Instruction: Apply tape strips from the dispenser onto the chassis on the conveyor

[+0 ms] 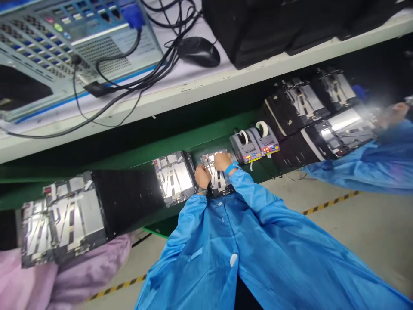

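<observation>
An opened tablet-like device (220,181), its silver battery panels and dark strips exposed, lies on the bench right in front of me. My left hand (202,176) is over its left edge, fingers curled together near the upper corner. Over the top right part is my right hand (222,162), a blue band round the wrist, its fingers bent inward and pinched. Whatever sits between the fingertips of either hand is too small to make out. Just left of my left hand, a similar opened device (174,178) rests on a dark stack.
Two grey tape dispensers (254,144) stand right of my hands. Further right are more opened devices (305,101) and a co-worker's blue sleeve (364,165). At left, devices (72,215) lie near a pink sleeve (93,269). Above, a shelf (180,92) carries a computer (80,47), cables and a mouse (199,51).
</observation>
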Action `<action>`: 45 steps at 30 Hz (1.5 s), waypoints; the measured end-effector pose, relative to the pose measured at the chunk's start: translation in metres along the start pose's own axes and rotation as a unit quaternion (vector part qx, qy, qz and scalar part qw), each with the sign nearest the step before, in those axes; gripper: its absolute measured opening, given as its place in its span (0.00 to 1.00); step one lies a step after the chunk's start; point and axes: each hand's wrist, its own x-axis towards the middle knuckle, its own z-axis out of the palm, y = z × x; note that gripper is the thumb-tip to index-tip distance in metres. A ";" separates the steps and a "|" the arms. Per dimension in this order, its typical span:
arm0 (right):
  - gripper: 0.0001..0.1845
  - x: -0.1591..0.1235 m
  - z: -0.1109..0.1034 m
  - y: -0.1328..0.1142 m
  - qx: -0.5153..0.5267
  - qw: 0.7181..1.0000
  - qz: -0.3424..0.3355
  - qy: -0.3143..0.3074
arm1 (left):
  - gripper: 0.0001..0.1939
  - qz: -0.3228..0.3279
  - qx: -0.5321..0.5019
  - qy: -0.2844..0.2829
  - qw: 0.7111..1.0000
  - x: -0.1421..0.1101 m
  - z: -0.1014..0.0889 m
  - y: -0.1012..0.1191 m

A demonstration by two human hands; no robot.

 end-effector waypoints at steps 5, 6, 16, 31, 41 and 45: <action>0.10 0.009 0.012 0.032 0.018 0.999 0.024 0.020 | 0.17 -0.047 -0.099 0.004 0.994 0.008 0.006 -0.022; 0.09 0.010 0.013 0.037 0.029 0.999 0.022 0.023 | 0.17 -0.050 -0.106 0.010 0.993 0.007 0.009 -0.024; 0.08 0.015 0.020 0.051 0.079 0.996 0.012 0.027 | 0.15 -0.008 0.012 0.051 0.999 -0.002 0.007 -0.014; 0.09 0.015 0.036 0.064 0.105 0.993 0.004 0.061 | 0.22 0.133 0.201 0.067 0.968 -0.029 -0.005 0.011; 0.03 0.022 0.031 0.067 0.104 0.993 0.031 0.043 | 0.32 0.312 0.388 -0.125 0.858 -0.083 0.009 0.002; 0.04 0.022 0.033 0.066 0.077 0.994 0.043 0.058 | 0.33 0.301 0.407 -0.124 0.854 -0.082 0.009 0.006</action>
